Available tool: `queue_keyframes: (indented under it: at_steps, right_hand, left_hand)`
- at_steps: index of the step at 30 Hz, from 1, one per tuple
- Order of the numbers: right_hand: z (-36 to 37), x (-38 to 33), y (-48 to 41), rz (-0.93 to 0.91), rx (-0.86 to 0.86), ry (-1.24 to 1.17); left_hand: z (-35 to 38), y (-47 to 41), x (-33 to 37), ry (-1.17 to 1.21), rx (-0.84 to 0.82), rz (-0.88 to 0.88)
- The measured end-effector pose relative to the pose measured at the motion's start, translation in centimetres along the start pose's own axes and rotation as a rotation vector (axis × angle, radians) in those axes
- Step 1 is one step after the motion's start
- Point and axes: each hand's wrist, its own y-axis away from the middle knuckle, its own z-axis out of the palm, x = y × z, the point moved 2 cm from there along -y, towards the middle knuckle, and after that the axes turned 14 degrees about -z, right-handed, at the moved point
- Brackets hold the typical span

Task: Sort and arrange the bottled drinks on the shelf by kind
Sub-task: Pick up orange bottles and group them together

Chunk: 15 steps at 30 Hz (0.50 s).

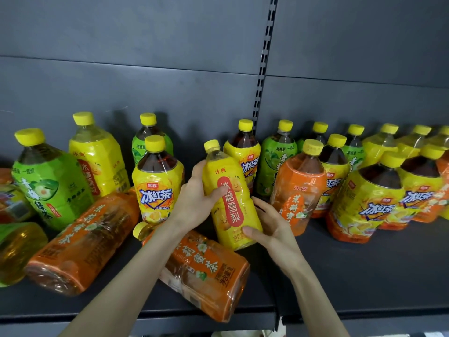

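Yellow bottle (229, 203) between left hand (194, 190) and right hand (269, 222) half-hides brown-tea bottle (245, 147).

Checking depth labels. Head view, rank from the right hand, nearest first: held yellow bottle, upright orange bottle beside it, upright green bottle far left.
1. held yellow bottle: centre, in the right hand grip.
2. upright orange bottle: just right of it.
3. upright green bottle: far left.

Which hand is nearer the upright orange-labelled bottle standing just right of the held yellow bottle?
Right. The right hand supports the yellow bottle low down, just beside the orange-labelled bottle; the left hand grips the yellow bottle's other side, farther away.
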Motion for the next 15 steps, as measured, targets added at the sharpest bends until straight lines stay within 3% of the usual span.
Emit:
queue_keyframes:
  at_steps: [6,15]
  right_hand:
    - [1.1,1.0,-1.6,-0.09,0.019,0.172]
    - [1.7,1.9,-3.2,-0.132,0.067,0.424]
  left_hand:
    - [0.0,-0.4,0.7,0.051,-0.108,0.11]
    - [-0.1,-0.5,0.0,0.007,-0.066,0.121]
